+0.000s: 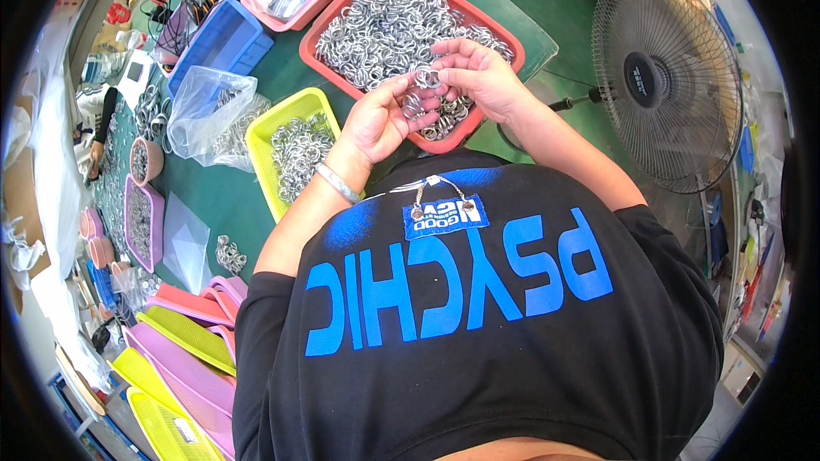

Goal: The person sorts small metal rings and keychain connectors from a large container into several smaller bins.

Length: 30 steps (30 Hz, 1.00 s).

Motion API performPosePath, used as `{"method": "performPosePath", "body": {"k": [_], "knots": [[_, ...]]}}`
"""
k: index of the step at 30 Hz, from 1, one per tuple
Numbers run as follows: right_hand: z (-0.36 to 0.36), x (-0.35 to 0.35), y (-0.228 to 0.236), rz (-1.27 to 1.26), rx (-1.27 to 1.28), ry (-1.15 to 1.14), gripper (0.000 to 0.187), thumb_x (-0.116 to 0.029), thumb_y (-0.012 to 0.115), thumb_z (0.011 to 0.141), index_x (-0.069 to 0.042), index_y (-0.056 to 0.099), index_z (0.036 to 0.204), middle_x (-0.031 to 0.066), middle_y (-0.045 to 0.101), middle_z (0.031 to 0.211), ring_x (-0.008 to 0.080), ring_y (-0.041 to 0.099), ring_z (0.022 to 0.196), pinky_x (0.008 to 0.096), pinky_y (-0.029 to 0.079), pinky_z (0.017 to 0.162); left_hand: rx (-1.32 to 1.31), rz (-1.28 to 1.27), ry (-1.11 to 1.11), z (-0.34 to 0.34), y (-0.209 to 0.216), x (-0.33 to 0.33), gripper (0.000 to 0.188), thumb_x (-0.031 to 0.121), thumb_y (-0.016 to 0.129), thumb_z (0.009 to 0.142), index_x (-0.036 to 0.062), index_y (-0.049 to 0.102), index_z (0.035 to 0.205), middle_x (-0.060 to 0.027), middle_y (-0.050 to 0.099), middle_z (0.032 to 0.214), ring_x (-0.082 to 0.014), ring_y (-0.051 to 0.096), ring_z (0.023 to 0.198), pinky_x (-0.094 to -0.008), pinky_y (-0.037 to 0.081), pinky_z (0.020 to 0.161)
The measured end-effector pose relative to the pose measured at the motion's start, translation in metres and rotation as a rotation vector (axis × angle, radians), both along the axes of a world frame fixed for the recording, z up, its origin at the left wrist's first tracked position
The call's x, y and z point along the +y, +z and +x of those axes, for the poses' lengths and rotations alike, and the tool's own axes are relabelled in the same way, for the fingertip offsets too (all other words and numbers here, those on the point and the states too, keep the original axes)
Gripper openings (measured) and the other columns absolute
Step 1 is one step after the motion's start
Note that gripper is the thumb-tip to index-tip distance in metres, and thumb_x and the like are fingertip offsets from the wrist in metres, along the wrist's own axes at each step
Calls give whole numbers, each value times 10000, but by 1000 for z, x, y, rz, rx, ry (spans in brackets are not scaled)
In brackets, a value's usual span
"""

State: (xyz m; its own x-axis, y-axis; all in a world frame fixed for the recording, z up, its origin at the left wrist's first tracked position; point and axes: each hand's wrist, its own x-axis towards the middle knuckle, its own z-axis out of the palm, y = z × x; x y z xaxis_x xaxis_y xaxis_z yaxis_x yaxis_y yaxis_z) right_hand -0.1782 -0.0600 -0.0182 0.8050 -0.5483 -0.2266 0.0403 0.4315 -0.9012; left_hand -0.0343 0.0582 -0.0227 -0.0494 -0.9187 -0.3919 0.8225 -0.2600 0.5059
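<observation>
Over the red tray [318, 34], the right hand [478, 77] pinched one ring [428, 78] while the left hand [380, 119] cupped a bunch of rings [412, 107]; a fingertip grip seemed best for checking each singly.

The near edge of the red tray [329, 68] is hidden behind the hands and the black shirt [478, 350]. The left hand [376, 124] covers part of the metal rings [424, 107] it holds, so their count cannot be told. The pink tray [282, 13] at the far side is cut off by the picture's edge, and the plastic bag [201, 111] blurs its contents.
</observation>
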Motion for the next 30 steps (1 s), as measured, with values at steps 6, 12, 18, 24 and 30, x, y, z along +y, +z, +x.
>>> {"method": "performPosePath", "body": {"k": [6, 12, 18, 24, 30], "knots": [[3, 2, 13, -133, -41, 173, 368, -11, 511, 795, -12, 435, 1155, 66, 567, 965, 96, 551, 715, 215, 456, 649, 29, 54, 48, 3, -3, 1, 241, 228, 423, 883, 41, 517, 1002, -82, 580, 881, -200, 576, 803, -339, 485, 713], [1, -7, -15, -675, 171, 161, 371, 13, 524, 758, -29, 478, 1124, 39, 558, 874, 77, 535, 721, 211, 444, 647, -268, 108, 137, 30, -7, 36, 242, 223, 498, 854, 58, 535, 1028, -53, 588, 847, -179, 577, 785, -291, 456, 648], [-8, 16, -32, -1170, 321, 388, 441, -11, 568, 675, -53, 476, 1105, 111, 553, 906, 239, 572, 762, 338, 466, 675, -1314, 442, 238, 73, -34, 98, 256, 176, 579, 781, 26, 568, 987, -92, 592, 883, -165, 577, 770, -290, 455, 681], [18, 26, -37, -1378, 312, 398, 463, -50, 538, 691, -68, 449, 1144, 119, 520, 1039, 285, 507, 976, 380, 434, 799, -1808, 400, 194, 77, -45, 120, 297, 181, 608, 729, 18, 579, 976, -155, 570, 982, -271, 542, 935, -336, 411, 830], [34, 32, -44, -1589, 345, 469, 381, -92, 474, 734, -76, 467, 1114, 103, 527, 966, 269, 525, 935, 370, 458, 748, -1794, 269, 125, 55, -28, 96, 289, 186, 603, 729, 31, 580, 972, -156, 565, 977, -292, 533, 939, -349, 409, 827]]}}
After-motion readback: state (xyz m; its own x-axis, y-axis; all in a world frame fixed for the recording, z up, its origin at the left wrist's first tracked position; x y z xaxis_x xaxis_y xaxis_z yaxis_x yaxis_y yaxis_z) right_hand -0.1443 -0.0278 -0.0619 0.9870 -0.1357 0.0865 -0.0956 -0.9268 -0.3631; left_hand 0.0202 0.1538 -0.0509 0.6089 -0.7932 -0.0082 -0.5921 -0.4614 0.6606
